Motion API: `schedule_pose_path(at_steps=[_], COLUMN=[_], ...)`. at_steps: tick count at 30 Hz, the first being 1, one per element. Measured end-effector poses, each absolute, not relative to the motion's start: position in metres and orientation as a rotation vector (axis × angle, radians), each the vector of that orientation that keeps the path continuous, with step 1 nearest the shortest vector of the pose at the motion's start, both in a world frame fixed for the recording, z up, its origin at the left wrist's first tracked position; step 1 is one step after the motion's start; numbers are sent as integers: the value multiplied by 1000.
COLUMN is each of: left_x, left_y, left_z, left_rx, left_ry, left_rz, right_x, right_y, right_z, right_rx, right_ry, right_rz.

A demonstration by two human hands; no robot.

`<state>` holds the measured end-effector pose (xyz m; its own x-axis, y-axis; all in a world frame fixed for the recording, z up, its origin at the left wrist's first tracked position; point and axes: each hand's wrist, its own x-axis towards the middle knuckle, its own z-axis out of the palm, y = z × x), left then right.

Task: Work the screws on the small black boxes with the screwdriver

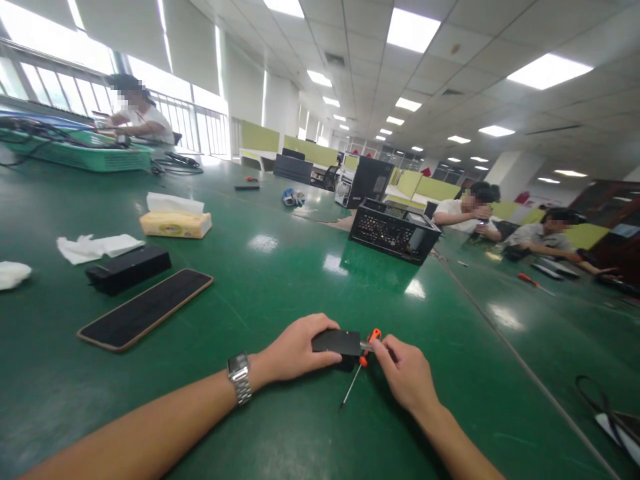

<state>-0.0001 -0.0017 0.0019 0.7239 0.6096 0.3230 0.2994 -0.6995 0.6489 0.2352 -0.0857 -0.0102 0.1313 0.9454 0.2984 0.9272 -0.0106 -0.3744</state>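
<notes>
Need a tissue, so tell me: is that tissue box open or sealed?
Open: a white tissue sticks up out of the top of the tissue box.

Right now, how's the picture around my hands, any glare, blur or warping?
Head view: ceiling lights glare off the green table in white patches; the wide lens stretches the frame's edges; the left hand on the small black part and the right hand on the orange screwdriver look sharp.

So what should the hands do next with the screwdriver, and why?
Probably swing the screwdriver round, tip to the black box: the left hand pins the box on the table, but the right hand holds the orange handle, shaft pointing away.
</notes>
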Motion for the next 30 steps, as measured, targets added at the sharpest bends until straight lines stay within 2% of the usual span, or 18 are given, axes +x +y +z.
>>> schedule_pose_path(at_steps=[10, 30], left_x=[0, 1], left_y=[0, -1], left_z=[1, 1], left_rx=[2339, 2281], left_ry=[679, 729], left_rz=[728, 726], right_x=[235, 224], right_y=[-81, -83], right_z=[-12, -9], right_rx=[-1817, -1966], right_ry=[-1834, -1886], right_rz=[101, 147])
